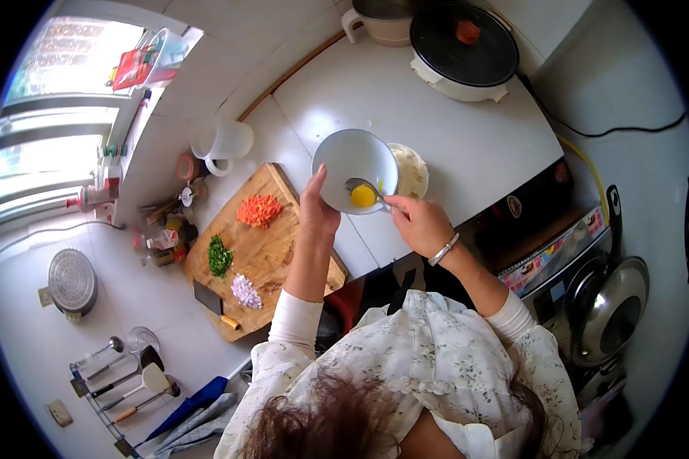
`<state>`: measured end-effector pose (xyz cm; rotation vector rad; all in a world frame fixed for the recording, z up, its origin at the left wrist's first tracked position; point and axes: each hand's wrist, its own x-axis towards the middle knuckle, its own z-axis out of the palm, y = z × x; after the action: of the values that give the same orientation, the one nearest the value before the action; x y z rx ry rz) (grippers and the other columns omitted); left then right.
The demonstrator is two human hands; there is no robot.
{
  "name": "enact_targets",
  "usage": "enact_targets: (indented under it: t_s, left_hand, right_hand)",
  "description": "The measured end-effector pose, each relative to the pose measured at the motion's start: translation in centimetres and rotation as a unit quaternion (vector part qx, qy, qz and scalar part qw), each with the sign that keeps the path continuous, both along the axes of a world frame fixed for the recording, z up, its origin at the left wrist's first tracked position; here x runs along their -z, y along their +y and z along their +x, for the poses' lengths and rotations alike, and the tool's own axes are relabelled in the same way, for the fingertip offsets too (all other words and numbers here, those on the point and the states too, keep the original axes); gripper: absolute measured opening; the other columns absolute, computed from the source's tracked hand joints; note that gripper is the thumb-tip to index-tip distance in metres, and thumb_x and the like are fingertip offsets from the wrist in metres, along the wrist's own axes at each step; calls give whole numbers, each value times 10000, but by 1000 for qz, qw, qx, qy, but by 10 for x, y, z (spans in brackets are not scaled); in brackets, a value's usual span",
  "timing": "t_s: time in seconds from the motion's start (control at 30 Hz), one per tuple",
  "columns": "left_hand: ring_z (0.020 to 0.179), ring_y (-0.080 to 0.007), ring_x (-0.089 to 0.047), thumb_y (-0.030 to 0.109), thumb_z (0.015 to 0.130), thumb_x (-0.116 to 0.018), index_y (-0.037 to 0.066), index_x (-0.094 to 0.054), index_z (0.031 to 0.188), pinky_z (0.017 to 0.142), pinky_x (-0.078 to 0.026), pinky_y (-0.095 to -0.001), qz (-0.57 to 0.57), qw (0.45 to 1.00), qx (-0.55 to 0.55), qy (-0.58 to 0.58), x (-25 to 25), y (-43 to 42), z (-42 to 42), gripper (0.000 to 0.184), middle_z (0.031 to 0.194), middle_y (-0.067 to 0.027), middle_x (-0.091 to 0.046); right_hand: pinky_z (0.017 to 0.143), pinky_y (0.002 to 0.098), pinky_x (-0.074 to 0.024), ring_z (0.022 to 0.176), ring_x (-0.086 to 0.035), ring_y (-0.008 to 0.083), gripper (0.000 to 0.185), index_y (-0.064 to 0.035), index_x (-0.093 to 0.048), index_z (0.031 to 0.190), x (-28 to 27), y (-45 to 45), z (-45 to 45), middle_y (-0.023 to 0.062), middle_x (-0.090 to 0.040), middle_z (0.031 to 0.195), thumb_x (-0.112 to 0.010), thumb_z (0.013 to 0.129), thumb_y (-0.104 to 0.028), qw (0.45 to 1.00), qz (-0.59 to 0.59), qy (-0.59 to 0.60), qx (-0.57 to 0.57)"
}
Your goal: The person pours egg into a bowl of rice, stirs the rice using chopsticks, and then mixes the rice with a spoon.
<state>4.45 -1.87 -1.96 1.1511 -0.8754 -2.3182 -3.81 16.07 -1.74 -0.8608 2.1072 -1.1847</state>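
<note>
Left hand (321,205) grips bowl (346,155) | right hand (423,226) pinches spoon (354,184) | risk: egg yolk (364,197) off-centre; tilting bowl or brisk stirring could spill it.

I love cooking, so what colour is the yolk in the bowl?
The yolk is yellow, as the head view shows.

Pale bowl (346,155), yellow yolk (364,197) inside, spoon (352,183) beside it
</note>
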Motion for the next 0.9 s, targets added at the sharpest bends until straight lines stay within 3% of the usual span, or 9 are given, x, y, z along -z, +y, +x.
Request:
enact_targets:
  t_s: [0.1, 0.2, 0.3, 0.43, 0.53, 0.63, 0.73, 0.9]
  left_hand:
    - [1036, -248, -556, 184, 813, -624, 21, -525, 1134, 937, -439, -369, 86, 989, -65, 99, 23, -9, 16, 373, 1082, -99, -596]
    - [1021, -256, -567, 157, 795, -629, 15, -527, 1122, 937, -444, -380, 149, 974, -101, 136, 38, -13, 30, 371, 1079, -108, -600]
    - [1017, -276, -570, 104, 744, -611, 3, -529, 1111, 952, -439, -402, 177, 961, -122, 172, 52, -22, 40, 390, 1064, -118, -608]
    - [1071, -305, -540, 32, 672, -554, -5, -507, 1141, 1009, -394, -439, 201, 944, -149, 217, 71, -42, 49, 472, 1128, -135, -580]
    - [1131, -316, -500, -4, 622, -510, -2, -492, 1165, 1052, -347, -454, 201, 935, -165, 240, 74, -57, 50, 543, 1175, -136, -559]
    - [1120, -310, -502, -12, 611, -499, -7, -499, 1139, 1050, -346, -442, 189, 934, -172, 248, 81, -73, 52, 528, 1153, -131, -564]
    - [1076, -297, -519, -16, 605, -494, -23, -515, 1079, 1031, -362, -419, 170, 932, -171, 269, 109, -92, 46, 474, 1109, -130, -572]
    - [1064, -283, -527, -45, 602, -467, -46, -521, 1049, 1018, -374, -403, 149, 935, -180, 267, 136, -128, 27, 450, 1074, -132, -583]
  right_hand:
    - [541, 358, -495, 553, -600, 266, 272, -73, -639, 1078, 3, -16, -1, 139, -615, 654, -566, 819, -111, 981, -22, 187, -38]
    - [526, 329, -497, 573, -610, 222, 326, -65, -610, 1120, 1, -31, -8, 81, -590, 663, -575, 796, -94, 908, 4, 397, -132]
    - [505, 277, -485, 571, -576, 163, 408, -54, -588, 1166, -7, -47, -15, 36, -522, 644, -587, 759, -68, 866, -44, 476, -145]
    - [511, 272, -483, 570, -559, 149, 490, -60, -570, 1208, -1, -70, -24, 31, -526, 643, -598, 720, -35, 838, -87, 520, -140]
    - [524, 282, -486, 595, -581, 182, 406, -64, -591, 1166, 11, -89, -28, 59, -570, 681, -598, 760, -45, 836, -114, 515, -149]
    - [546, 345, -489, 625, -606, 254, 261, -73, -625, 1085, 22, -117, -26, 99, -607, 700, -578, 829, -57, 907, -126, 389, -106]
    - [592, 383, -491, 690, -622, 290, 207, -83, -624, 1064, 41, -149, -33, 121, -636, 780, -549, 870, -85, 926, -146, 341, -74]
    - [677, 389, -481, 769, -580, 305, 340, -73, -580, 1128, 58, -202, -40, 128, -577, 837, -501, 809, 16, 900, -93, 395, -160]
